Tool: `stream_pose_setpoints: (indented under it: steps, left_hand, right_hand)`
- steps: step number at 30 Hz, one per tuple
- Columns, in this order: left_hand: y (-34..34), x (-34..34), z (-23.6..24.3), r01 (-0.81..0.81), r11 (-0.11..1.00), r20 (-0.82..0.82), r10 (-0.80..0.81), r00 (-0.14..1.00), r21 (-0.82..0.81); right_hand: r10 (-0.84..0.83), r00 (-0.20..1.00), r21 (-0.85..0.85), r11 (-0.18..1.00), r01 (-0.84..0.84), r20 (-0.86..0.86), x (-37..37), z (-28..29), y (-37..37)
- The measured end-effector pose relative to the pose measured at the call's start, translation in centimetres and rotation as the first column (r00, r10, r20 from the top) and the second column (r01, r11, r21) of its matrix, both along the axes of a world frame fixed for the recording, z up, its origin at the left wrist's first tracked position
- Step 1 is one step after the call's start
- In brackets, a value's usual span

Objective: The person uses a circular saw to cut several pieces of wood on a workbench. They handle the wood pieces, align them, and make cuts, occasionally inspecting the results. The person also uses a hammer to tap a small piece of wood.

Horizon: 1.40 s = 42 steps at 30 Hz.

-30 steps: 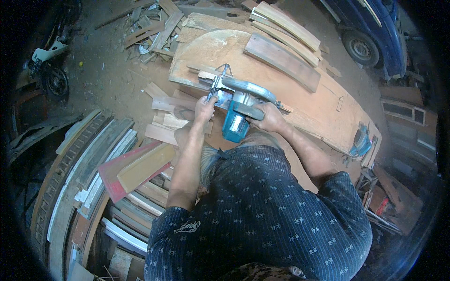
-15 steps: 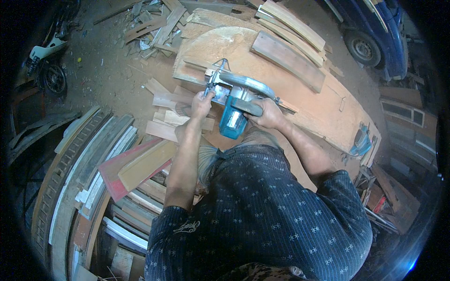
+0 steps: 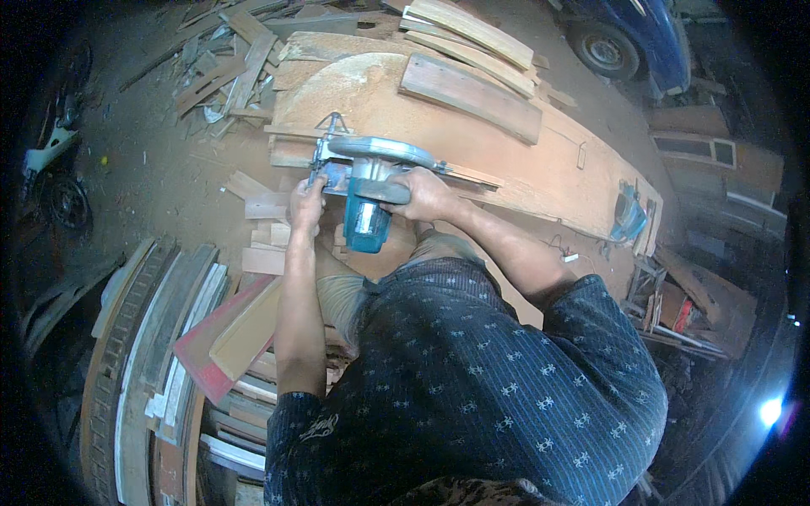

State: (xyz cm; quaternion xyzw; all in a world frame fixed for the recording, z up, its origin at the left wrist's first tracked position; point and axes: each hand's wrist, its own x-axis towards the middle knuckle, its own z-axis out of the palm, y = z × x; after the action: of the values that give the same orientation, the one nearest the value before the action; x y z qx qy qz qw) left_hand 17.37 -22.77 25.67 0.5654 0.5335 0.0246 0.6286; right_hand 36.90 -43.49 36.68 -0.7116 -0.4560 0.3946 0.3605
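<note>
A teal and silver circular saw [image 3: 369, 221] is held level at the near edge of a big dusty wooden board [image 3: 354, 97]. Around its rear handle my right hand [image 3: 422, 195] is closed. My left hand [image 3: 307, 205] pinches the front edge of the saw's metal base, thumb on top. Narrow wooden strips [image 3: 472, 176] show behind the saw, and another strip end pokes out ahead of it. The blade's lower part is hidden beneath the silver guard.
Planks [image 3: 469, 98] lie on the board's far side. A second teal power tool [image 3: 628, 212] rests at its right end. Offcuts [image 3: 266, 205] litter the ground near my left hand, with stacked lumber [image 3: 169, 337] at left. A wheeled blue vehicle [image 3: 650, 42] stands far right.
The view has shifted and turned, so the saw and both hands appear farther left. Both hands keep their grip, and the saw has moved little against the board.
</note>
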Motion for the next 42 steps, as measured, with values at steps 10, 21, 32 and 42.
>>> stream_pose_setpoints:
  steps: [10, 21, 32, 42]
  left_hand:
    - [0.9, -0.9, -2.3, -0.036, 0.995, 0.061, 0.041, 0.997, -0.088]
    - [1.3, -1.2, -2.3, -0.013, 1.0, 0.065, 0.014, 0.998, -0.026]
    - [2.2, -1.7, -2.6, -0.035, 0.997, 0.052, 0.038, 0.998, -0.063]
    - [3.8, -2.1, -2.3, 0.004, 1.0, -0.078, -0.006, 0.997, -0.022]
  right_hand:
    - [0.013, 0.999, -0.001, 1.0, -0.013, 0.04, -0.3, -1.3, 0.4]
    - [0.024, 0.999, -0.033, 0.999, -0.023, 0.035, -0.9, -1.4, 0.9]
    - [0.06, 0.996, -0.028, 0.998, -0.059, 0.064, -1.1, -1.3, 1.5]
    - [0.103, 0.994, 0.062, 0.992, -0.106, 0.041, -1.3, -3.6, 3.0]
